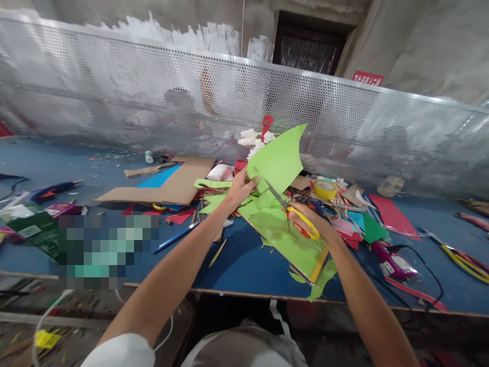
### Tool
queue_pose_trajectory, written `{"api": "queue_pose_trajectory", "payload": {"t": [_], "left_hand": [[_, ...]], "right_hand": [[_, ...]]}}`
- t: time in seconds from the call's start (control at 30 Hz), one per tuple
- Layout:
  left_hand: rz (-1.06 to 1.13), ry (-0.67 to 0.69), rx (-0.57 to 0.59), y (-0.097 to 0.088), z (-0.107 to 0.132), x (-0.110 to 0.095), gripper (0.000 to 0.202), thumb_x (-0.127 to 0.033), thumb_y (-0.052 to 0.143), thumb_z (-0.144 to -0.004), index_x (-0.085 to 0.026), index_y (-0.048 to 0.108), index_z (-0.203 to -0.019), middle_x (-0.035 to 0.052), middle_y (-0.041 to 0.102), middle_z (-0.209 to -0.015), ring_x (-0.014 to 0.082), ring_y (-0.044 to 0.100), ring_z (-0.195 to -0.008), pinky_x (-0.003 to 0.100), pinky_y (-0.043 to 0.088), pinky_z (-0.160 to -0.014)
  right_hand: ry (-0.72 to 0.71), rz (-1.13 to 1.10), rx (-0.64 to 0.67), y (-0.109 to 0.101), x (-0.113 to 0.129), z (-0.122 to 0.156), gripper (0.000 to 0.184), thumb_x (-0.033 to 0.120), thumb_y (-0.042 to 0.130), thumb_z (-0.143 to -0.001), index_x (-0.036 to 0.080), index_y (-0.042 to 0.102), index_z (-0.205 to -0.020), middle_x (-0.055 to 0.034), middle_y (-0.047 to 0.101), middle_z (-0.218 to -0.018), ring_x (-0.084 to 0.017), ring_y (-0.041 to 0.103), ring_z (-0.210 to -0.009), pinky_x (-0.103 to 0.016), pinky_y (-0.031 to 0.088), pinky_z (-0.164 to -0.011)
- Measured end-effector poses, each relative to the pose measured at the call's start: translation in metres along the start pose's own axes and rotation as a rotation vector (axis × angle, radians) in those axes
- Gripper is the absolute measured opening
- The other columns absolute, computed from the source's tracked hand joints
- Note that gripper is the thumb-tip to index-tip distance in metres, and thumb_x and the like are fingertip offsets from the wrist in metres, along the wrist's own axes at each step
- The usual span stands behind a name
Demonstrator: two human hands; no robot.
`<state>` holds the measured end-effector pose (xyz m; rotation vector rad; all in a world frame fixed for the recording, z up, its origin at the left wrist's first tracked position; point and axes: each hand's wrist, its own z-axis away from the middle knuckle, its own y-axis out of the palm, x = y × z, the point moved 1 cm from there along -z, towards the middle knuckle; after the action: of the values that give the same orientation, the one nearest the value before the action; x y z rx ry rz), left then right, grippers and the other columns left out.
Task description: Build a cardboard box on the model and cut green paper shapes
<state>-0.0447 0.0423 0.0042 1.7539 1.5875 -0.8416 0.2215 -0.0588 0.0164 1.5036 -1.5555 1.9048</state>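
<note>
My left hand [241,186] pinches a light green sheet of paper [280,158] by its lower left edge, holding it tilted above the table. In my right hand [311,220] is a pair of scissors [305,222] with yellow and red handles. Their blades reach up and left to the lower edge of the held sheet, close to my left fingers. Beneath, more green paper [278,229] lies over a flat board with a yellow edge [319,265]. Green offcuts surround it.
Brown cardboard [171,183] and a blue pen [173,238] lie to the left. Yellow tape [324,189], red paper [393,216], a purple corded device [393,260] and another pair of scissors [464,261] are on the right. A perforated metal screen [133,92] runs along the table's back.
</note>
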Motion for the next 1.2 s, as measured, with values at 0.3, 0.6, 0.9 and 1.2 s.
{"api": "queue_pose_trajectory", "payload": {"t": [0.3,0.6,0.9,1.2], "left_hand": [[0.037,-0.033,0.004,0.000,0.001,0.002,0.058,-0.046,0.084,-0.077,-0.017,0.068,-0.124,0.0077,0.080,-0.102,0.0231,0.074,-0.088,0.037,0.064,-0.084],[0.049,-0.041,-0.006,0.003,0.002,0.004,0.056,-0.047,0.088,-0.074,-0.016,0.069,-0.117,0.0088,0.080,-0.105,0.0237,0.075,-0.090,0.038,0.064,-0.086],[0.058,-0.070,-0.018,0.003,0.003,0.008,0.059,-0.048,0.087,-0.073,-0.016,0.069,-0.119,0.0092,0.081,-0.107,0.0211,0.073,-0.082,0.031,0.062,-0.070],[0.076,-0.102,-0.025,0.005,0.004,0.006,0.058,-0.047,0.087,-0.071,-0.015,0.067,-0.116,0.0081,0.079,-0.098,0.0191,0.069,-0.075,0.031,0.059,-0.068]], "right_hand": [[-0.070,0.049,0.013,-0.003,-0.019,-0.009,0.056,0.073,0.055,-0.100,0.020,0.060,-0.116,0.0059,0.049,-0.067,-0.012,0.047,-0.049,-0.025,0.034,-0.045],[-0.056,0.050,-0.002,0.000,-0.014,-0.008,0.044,0.066,0.059,-0.102,0.022,0.053,-0.102,0.0067,0.048,-0.065,-0.012,0.046,-0.048,-0.024,0.034,-0.046],[-0.049,0.087,-0.042,0.001,-0.008,-0.006,0.045,0.067,0.060,-0.100,0.024,0.048,-0.093,0.0069,0.047,-0.061,-0.012,0.042,-0.048,-0.025,0.032,-0.048],[-0.056,0.109,-0.070,0.000,-0.021,-0.012,0.041,0.062,0.062,-0.100,0.023,0.052,-0.094,0.0057,0.049,-0.065,-0.013,0.044,-0.053,-0.026,0.033,-0.051]]}}
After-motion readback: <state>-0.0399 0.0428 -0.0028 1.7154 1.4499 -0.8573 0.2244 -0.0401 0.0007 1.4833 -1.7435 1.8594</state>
